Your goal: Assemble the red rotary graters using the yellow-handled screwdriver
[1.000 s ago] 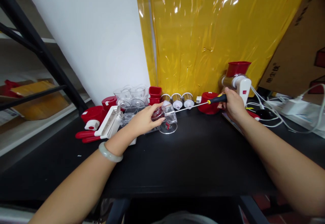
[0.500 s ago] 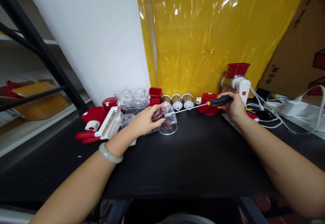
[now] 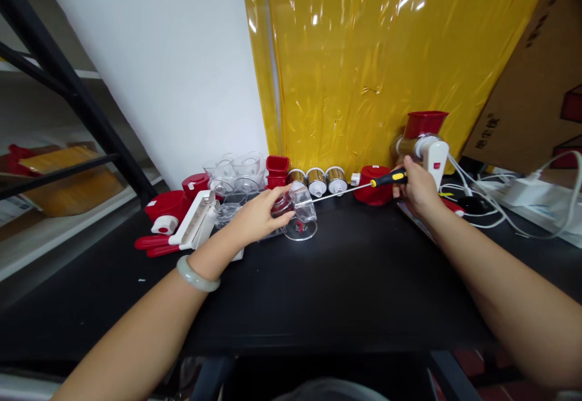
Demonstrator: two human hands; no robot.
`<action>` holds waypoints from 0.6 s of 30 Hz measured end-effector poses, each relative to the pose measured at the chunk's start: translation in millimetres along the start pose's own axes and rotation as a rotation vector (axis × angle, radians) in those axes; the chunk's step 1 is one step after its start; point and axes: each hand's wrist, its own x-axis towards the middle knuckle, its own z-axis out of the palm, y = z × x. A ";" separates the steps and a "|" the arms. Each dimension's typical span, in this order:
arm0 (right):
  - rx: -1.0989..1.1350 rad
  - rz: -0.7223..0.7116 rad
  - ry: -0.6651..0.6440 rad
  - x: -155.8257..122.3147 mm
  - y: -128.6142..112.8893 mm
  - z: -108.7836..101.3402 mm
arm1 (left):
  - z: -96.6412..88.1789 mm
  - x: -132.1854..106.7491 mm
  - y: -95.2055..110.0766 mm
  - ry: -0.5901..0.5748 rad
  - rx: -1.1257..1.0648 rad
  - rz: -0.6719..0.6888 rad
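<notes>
My left hand [image 3: 260, 214] is closed round a clear plastic part [image 3: 304, 203] and steadies it above the black table. A clear round disc with a red mark [image 3: 301, 229] shows just below that part. In my right hand [image 3: 417, 188] is a screwdriver with a black and yellow handle [image 3: 386, 178], held at the handle's end. Its long thin shaft [image 3: 339, 195] runs leftward, and the tip meets the clear part; the exact contact is too small to make out.
Behind my hands stand several metal grater drums [image 3: 317, 182], red cups [image 3: 277, 169], clear bowls [image 3: 240, 171] and red housings [image 3: 168, 208]. A white handled piece [image 3: 195, 222] lies left. At right are an assembled grater [image 3: 427, 140], white cables [image 3: 491, 204] and a cardboard box [image 3: 518, 98].
My right hand's fingers have shifted on the screwdriver's handle, showing more of its yellow part. My left hand and the clear part stay in place.
</notes>
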 end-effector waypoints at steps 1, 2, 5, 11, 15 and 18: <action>0.006 0.017 0.007 0.1 -0.9 0.1 | 0.3 -0.2 -0.2 0.004 0.003 -0.001; 0.019 0.048 0.013 0.1 -1.9 0.1 | 0.5 -0.3 -0.3 0.008 0.006 -0.003; 0.063 0.152 0.025 -0.5 -4.4 -0.3 | 0.8 -0.8 0.2 0.014 0.010 -0.019; 0.062 0.107 0.024 0.1 -0.3 -2.7 | -0.5 -1.2 2.7 0.001 0.005 -0.035; 0.030 0.022 -0.032 3.7 5.0 -3.5 | -0.6 -1.1 2.6 0.003 -0.002 -0.015; 0.022 -0.045 -0.066 4.6 7.2 -3.4 | -0.6 -1.2 2.7 -0.004 -0.010 -0.009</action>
